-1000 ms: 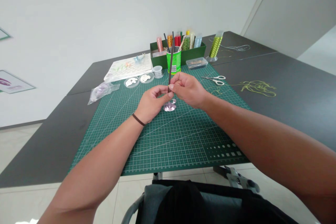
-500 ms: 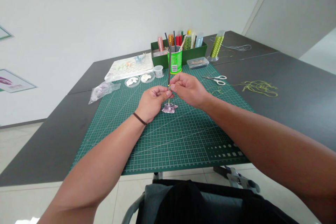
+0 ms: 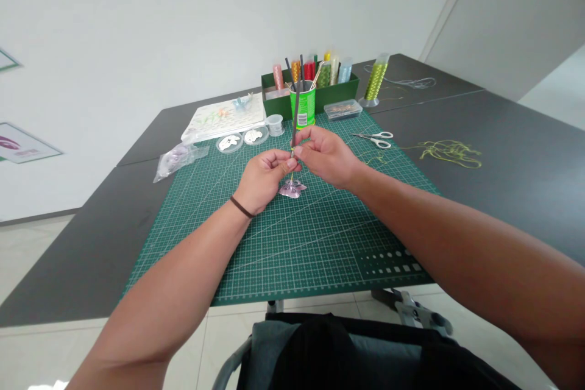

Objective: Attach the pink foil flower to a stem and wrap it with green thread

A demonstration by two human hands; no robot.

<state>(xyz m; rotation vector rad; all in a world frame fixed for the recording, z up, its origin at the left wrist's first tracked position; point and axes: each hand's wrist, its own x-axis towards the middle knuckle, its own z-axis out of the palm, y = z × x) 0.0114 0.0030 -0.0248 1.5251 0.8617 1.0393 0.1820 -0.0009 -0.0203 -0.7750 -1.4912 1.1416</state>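
Observation:
Over the mat, my left hand is closed in a pinch on the stem of a pale purple artificial flower, whose petals hang downward below my fingers. A thin dark stick rises upright from the pinch, with yellow-green thread showing near its lower end. My right hand is closed too, its thumb and forefinger pinching the stem just above my left fingertips. My fingers hide most of the join between stick and stem.
On the green cutting mat lie scissors, dishes of white pieces and a clear case. Behind stand a green can and a box of thread spools. Loose yellow-green thread lies right, a plastic bag left.
The flower has turned slightly and shifted a little left, and the dark stick leans a bit more to the right at its top. Both hands keep their pinch.

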